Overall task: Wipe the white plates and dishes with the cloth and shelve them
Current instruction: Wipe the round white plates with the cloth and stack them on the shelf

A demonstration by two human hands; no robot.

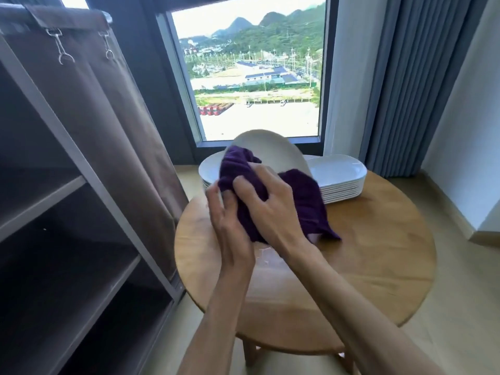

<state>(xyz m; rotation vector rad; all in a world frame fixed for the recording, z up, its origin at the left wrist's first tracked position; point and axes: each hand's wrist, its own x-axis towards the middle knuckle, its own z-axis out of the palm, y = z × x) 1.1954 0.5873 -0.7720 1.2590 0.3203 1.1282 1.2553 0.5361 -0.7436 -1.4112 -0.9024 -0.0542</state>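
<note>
A white plate [273,151] is tilted up on edge above the round wooden table [378,253]. My left hand [230,226] grips the plate's lower left edge. My right hand [270,209] grips a purple cloth [305,201] and presses it against the plate's face; the cloth drapes down over the plate's lower part. Behind them lies a stack of round white plates [209,169] at the table's far left and a stack of oblong white dishes [338,177] at the far right.
An open fabric-covered shelf unit [67,212] with bare grey shelves stands to the left of the table. A window [254,77] lies straight ahead, a grey-blue curtain [405,90] to its right, and a white wall at far right.
</note>
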